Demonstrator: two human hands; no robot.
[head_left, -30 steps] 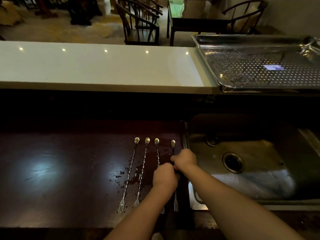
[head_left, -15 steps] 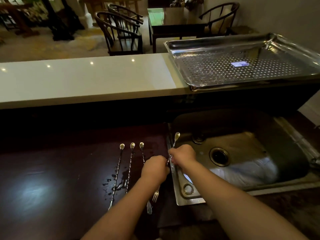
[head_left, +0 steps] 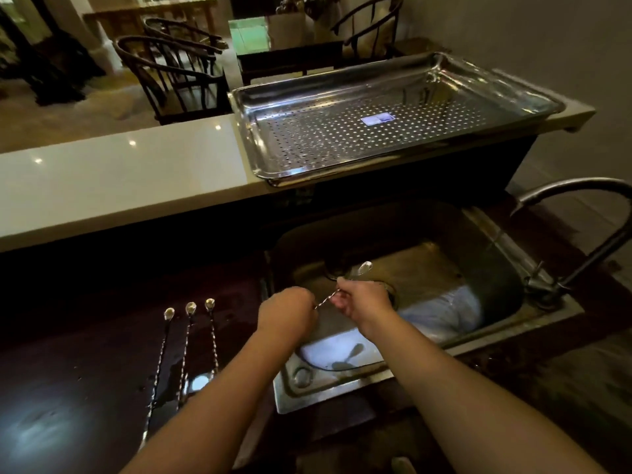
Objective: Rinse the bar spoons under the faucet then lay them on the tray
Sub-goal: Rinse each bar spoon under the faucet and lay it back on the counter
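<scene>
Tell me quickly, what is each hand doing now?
Left hand: closed on the bar spoon.
Right hand: closed on the same spoon.

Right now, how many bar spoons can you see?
4. Three bar spoons lie side by side on the dark counter. One is held over the sink by both hands.

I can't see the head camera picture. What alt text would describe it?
Two bare hands, the left hand and right hand, hold one bar spoon over a steel sink, its faucet at right showing no water. Three more bar spoons lie side by side on the dark wet counter; a perforated tray sits on the ledge behind.
</scene>
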